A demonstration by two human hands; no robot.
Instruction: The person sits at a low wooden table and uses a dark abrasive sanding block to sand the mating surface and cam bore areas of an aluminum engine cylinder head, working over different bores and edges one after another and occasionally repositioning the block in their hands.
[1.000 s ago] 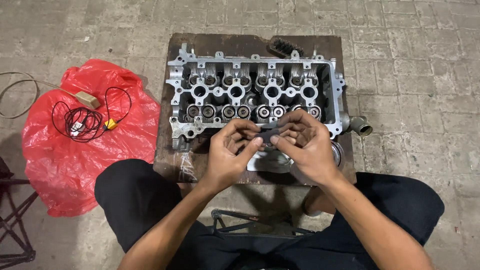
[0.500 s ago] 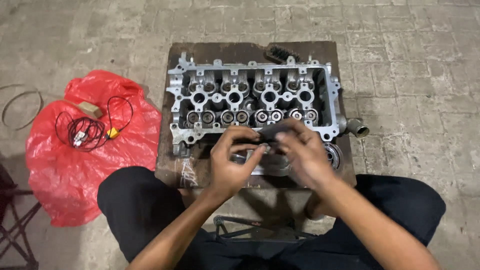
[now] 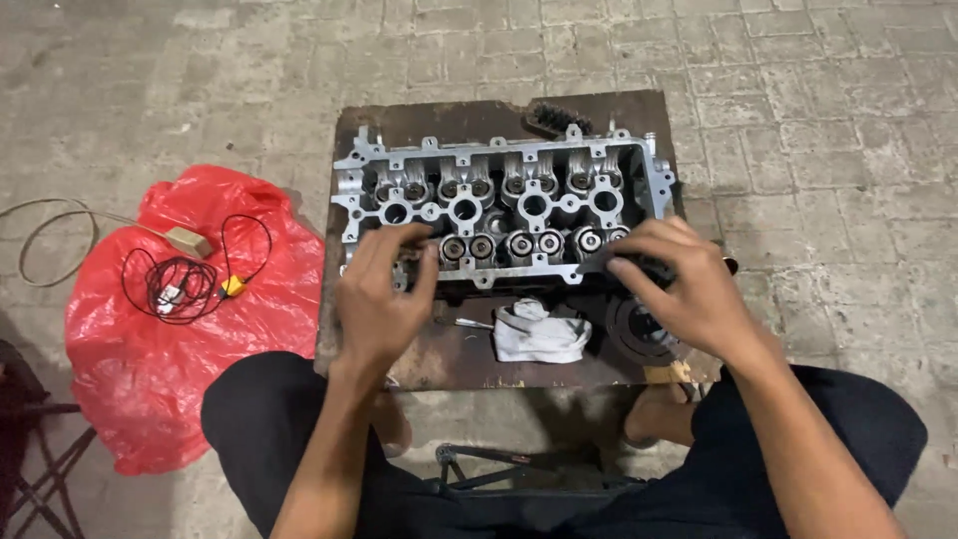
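A silver aluminium cylinder head (image 3: 499,190) with rows of valve springs lies on a brown board (image 3: 449,120) on the paved ground. My left hand (image 3: 379,299) grips its near-left edge, fingers curled over the metal. At the near-right corner my right hand (image 3: 689,289) closes over the head's edge, covering a dark part there. Between my hands a crumpled white cloth (image 3: 539,334) lies on the board. A round dark metal part (image 3: 629,334) sits just under my right hand.
A red plastic bag (image 3: 150,379) lies to the left with coiled black wires (image 3: 175,284) and a small tan box (image 3: 188,241) on it. A dark chain piece (image 3: 549,115) rests behind the head. A metal tool (image 3: 499,464) lies between my legs, and a dark stool frame (image 3: 30,469) stands bottom left.
My hands were together at the middle of the head's near side. They have moved apart to its left and right ends, and the white cloth now lies uncovered between them.
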